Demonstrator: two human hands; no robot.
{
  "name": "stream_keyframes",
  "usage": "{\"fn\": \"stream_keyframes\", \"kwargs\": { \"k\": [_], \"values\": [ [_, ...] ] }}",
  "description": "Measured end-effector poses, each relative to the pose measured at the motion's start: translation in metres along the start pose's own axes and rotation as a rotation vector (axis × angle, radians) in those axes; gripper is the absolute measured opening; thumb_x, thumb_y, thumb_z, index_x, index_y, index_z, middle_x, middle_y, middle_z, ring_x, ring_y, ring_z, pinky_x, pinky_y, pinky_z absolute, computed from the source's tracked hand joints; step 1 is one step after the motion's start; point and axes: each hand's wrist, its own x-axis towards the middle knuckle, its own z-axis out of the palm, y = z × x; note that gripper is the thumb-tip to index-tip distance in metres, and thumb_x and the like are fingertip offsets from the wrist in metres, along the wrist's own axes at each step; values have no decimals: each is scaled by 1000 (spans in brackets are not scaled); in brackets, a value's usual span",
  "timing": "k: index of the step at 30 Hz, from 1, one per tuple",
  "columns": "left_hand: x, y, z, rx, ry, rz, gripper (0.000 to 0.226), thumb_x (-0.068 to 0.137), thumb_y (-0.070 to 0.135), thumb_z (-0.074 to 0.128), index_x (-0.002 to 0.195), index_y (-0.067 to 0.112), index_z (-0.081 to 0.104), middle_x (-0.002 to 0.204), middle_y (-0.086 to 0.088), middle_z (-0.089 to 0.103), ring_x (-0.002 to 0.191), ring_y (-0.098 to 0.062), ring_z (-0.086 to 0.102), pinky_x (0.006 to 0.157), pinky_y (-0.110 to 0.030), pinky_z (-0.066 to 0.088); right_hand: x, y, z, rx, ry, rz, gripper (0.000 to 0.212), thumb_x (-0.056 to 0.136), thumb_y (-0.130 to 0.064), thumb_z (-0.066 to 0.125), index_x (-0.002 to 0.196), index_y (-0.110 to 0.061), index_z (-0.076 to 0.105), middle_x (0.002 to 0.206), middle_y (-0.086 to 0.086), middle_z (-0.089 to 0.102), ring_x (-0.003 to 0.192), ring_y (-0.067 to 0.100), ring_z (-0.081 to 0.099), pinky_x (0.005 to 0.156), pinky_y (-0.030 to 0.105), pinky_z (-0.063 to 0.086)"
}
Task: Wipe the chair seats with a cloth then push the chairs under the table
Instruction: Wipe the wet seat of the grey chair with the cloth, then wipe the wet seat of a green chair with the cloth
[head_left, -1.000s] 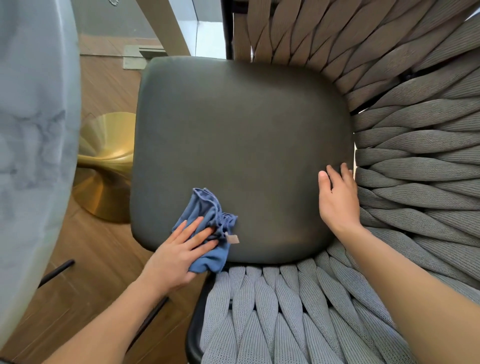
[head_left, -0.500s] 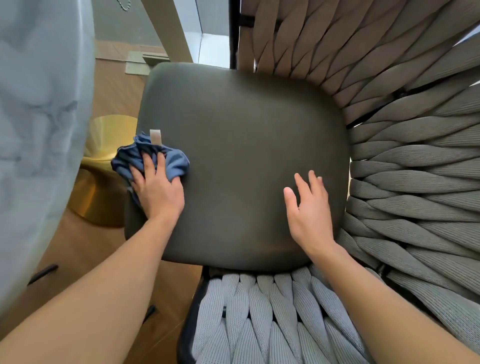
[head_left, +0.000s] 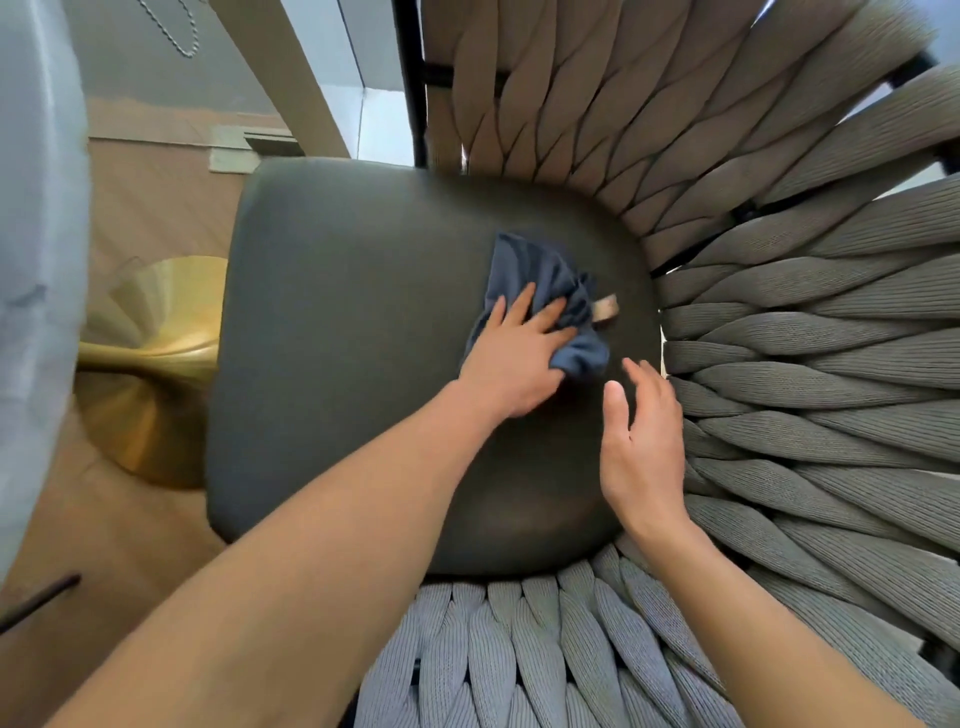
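The dark chair seat (head_left: 363, 364) fills the middle of the view, ringed on its right and near sides by the woven rope back (head_left: 805, 415), with the pale table edge (head_left: 36, 260) and its gold pedestal base (head_left: 150, 374) off to the left. The blue cloth (head_left: 540, 280) lies bunched on the seat's far right part, just short of the rope back. The left hand (head_left: 514, 358) presses flat on it, fingers spread over the folds, not pinching. The right hand (head_left: 644, 441) is open beside it on the near right; whether it touches the seat is hard to tell. The broad stretch of seat lies left of the cloth, so the next stroke probably runs left, with the left hand.
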Motion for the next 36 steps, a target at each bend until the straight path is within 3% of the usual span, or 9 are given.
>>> {"fn": "stream_keyframes", "kwargs": {
  "k": [3,6,8,11,15,19,24,30,36],
  "values": [
    [-66,-5,19,-192,-53,-23,46,93,30,45,138,28,50,157,6,32,149,-22,11,121,-42,11,-9,-6,-8,9,-36,-13,54,95,-43,34,133,-10,53,140,6,51,135,17,40,115,33,27],
    [-143,-18,21,-518,-119,-264,30,93,25,43,116,21,63,134,0,57,136,-20,38,106,-38,37,-24,-22,-13,3,-180,-74,48,96,-41,36,124,-11,60,130,4,58,128,18,47,107,27,31],
    [-188,-27,14,-727,-166,-438,24,94,24,43,99,22,66,118,-1,65,116,-21,54,95,-36,42,-38,-39,-13,-21,-325,-103,36,100,-35,41,119,-13,62,124,2,61,122,18,51,99,23,33],
    [-248,-39,2,-1024,-124,-541,24,88,27,46,93,26,70,100,9,68,95,-8,58,89,-29,43,-72,-73,-4,-102,-551,-144,37,100,-35,42,127,-16,58,127,-2,60,121,14,52,98,22,34],
    [-318,-43,-13,-1409,47,-720,19,94,20,52,85,16,69,79,2,71,81,-12,64,83,-33,49,-120,-122,15,-161,-773,-251,38,100,-38,42,131,-19,56,129,-6,58,119,10,51,95,22,34],
    [-400,-33,-20,-1640,163,-862,25,101,17,44,96,12,68,90,-8,71,86,-20,66,75,-30,52,-170,-169,27,-205,-854,-323,39,98,-39,45,130,-20,57,130,-1,61,119,16,54,96,26,38],
    [-499,-30,-14,-1743,283,-975,23,101,22,44,101,16,66,101,-8,72,90,-18,68,81,-32,52,-241,-204,39,-299,-952,-398,40,98,-40,47,129,-19,58,130,1,62,118,18,57,98,31,44],
    [-599,-49,8,-1881,552,-1115,27,100,25,47,100,9,68,108,-18,71,101,-30,66,90,-40,50,-322,-242,72,-346,-962,-479,42,99,-44,45,131,-19,56,129,4,63,115,19,59,95,31,46],
    [-672,-64,28,-2028,787,-1236,26,97,32,51,96,13,69,101,-12,72,98,-26,66,92,-39,49,-401,-273,120,-423,-1116,-592,44,98,-45,43,131,-18,55,129,6,63,116,20,59,95,31,46]
  ]
}}
